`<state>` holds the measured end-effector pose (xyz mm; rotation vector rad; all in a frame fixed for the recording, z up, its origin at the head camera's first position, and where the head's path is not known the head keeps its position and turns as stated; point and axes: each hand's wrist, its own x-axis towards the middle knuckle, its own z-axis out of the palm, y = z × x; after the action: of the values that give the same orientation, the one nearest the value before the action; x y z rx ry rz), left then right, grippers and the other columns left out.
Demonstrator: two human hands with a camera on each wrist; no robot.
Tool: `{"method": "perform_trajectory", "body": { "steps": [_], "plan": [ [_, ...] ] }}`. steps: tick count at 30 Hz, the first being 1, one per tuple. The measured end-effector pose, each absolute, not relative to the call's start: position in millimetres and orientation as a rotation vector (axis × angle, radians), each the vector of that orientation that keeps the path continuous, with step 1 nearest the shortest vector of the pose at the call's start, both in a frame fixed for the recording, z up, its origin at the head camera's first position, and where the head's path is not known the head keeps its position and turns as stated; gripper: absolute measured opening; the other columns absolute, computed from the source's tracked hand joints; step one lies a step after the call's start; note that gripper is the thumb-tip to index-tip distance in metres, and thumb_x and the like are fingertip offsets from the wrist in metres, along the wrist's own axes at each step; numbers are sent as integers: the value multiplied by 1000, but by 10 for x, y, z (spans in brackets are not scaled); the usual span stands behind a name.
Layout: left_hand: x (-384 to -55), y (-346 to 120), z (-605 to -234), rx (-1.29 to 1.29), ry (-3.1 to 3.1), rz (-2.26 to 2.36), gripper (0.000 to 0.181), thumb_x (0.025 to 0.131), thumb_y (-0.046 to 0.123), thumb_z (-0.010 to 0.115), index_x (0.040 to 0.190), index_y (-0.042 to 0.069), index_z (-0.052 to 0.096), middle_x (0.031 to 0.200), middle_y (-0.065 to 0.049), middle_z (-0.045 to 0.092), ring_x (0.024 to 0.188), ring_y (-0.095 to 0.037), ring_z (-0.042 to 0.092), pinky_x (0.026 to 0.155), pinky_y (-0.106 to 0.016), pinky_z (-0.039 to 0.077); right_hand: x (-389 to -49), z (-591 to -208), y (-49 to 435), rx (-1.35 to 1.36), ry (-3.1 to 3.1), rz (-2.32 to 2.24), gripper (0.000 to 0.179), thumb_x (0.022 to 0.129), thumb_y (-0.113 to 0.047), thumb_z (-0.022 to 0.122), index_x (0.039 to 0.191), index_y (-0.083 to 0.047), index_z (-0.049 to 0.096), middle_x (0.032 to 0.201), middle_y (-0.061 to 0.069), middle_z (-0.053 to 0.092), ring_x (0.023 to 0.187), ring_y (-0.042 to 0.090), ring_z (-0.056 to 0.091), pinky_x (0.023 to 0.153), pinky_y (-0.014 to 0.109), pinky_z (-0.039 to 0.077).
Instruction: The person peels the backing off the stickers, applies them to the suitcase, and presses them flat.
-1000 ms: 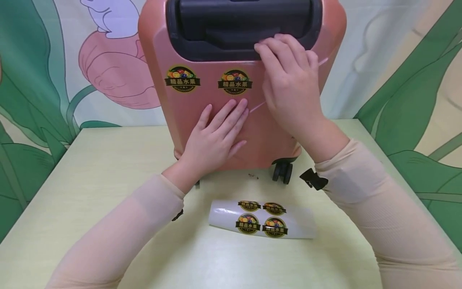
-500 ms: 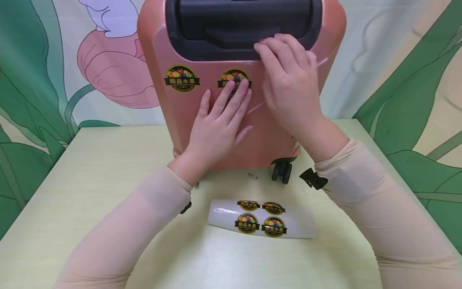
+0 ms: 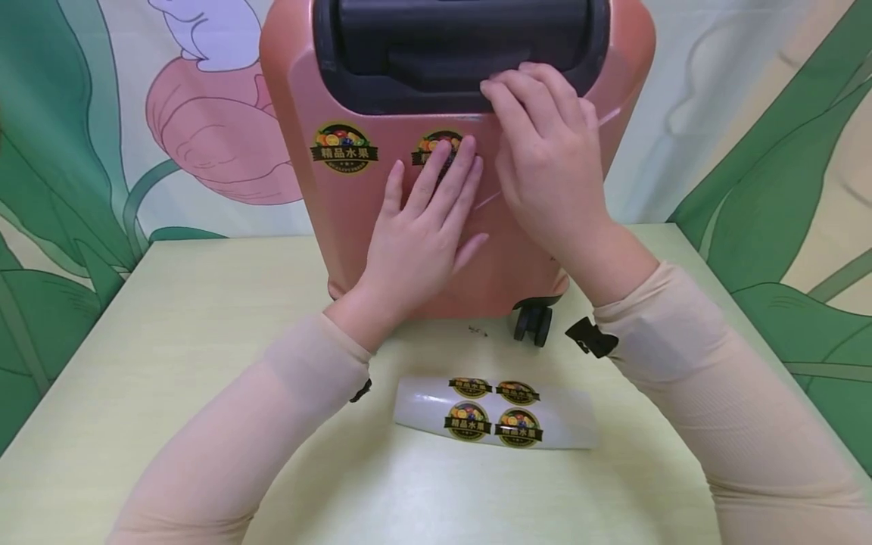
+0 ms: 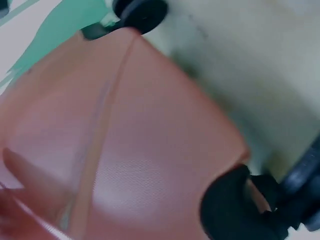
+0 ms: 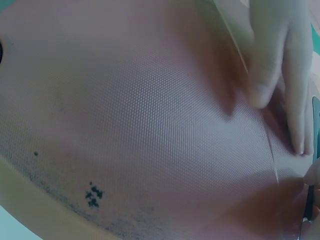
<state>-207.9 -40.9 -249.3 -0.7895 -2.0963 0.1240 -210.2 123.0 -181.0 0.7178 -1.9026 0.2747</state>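
A pink suitcase [image 3: 531, 250] stands upright on the table, its black handle recess [image 3: 422, 57] at the top. Two round fruit stickers are on its front. The left sticker [image 3: 344, 148] shows fully; the right sticker [image 3: 424, 151] is partly covered by the fingers of my left hand [image 3: 418, 235]. That hand lies with extended fingers against the case. My right hand [image 3: 555, 163] holds the recess's lower edge with bent fingers. In the right wrist view, fingers of the left hand [image 5: 280, 65] touch the suitcase surface [image 5: 140, 110]. The left wrist view shows the suitcase's lower part [image 4: 145, 145].
A white sticker sheet [image 3: 568, 420] with several round fruit stickers lies on the table [image 3: 204, 318] in front of the suitcase. A black wheel [image 3: 533, 324] supports the case's lower right corner. Behind hangs a printed backdrop [image 3: 218, 136] with leaves.
My left hand has slid up the suitcase front and slightly right, from below the right sticker onto it. The right hand has stayed at the recess edge.
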Motion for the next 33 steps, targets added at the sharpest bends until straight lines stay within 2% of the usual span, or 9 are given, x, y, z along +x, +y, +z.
{"method": "perform_trajectory", "body": {
  "steps": [7,13,16,21,29,33],
  "plan": [
    [-2051,-432,-2625,-929,-2040,200,60,96,41,43,146,10,30,152,-5,25,141,-22,12,110,-52,7,-2117,-1825,1249,720,-1897,289,32,95,-12,45,121,-1,59,122,14,58,122,27,43,92,46,37],
    [-2094,-449,-2394,-785,-2022,32,62,96,41,40,147,8,27,152,-7,24,141,-25,10,109,-54,3,-2131,-1817,1230,740,-1859,292,32,95,-12,43,120,-1,60,121,13,58,121,27,44,91,46,37],
    [-2101,-422,-2450,-795,-2064,71,62,97,42,38,147,9,26,153,-6,22,141,-27,8,109,-53,2,-2129,-1810,1226,743,-1869,296,32,95,-13,44,121,-1,59,122,14,57,122,27,43,92,46,37],
    [-2084,-441,-2613,-894,-2072,147,62,96,43,41,147,10,29,152,-6,24,141,-25,10,110,-52,5,-2130,-1803,1223,746,-1890,294,33,95,-15,45,122,-1,59,123,14,57,123,27,42,95,44,35],
    [-2124,-462,-2457,-732,-2058,32,65,96,45,38,148,7,24,153,-9,22,141,-26,10,109,-53,3,-2147,-1820,1228,750,-1855,297,32,95,-11,42,120,-1,60,121,14,58,122,27,43,90,47,37],
    [-2121,-462,-2565,-745,-2091,71,66,96,46,38,148,7,24,153,-9,21,141,-28,8,109,-53,4,-2162,-1845,1221,750,-1867,302,32,95,-11,43,120,-1,59,121,14,58,122,27,43,90,47,38]
  ]
}}
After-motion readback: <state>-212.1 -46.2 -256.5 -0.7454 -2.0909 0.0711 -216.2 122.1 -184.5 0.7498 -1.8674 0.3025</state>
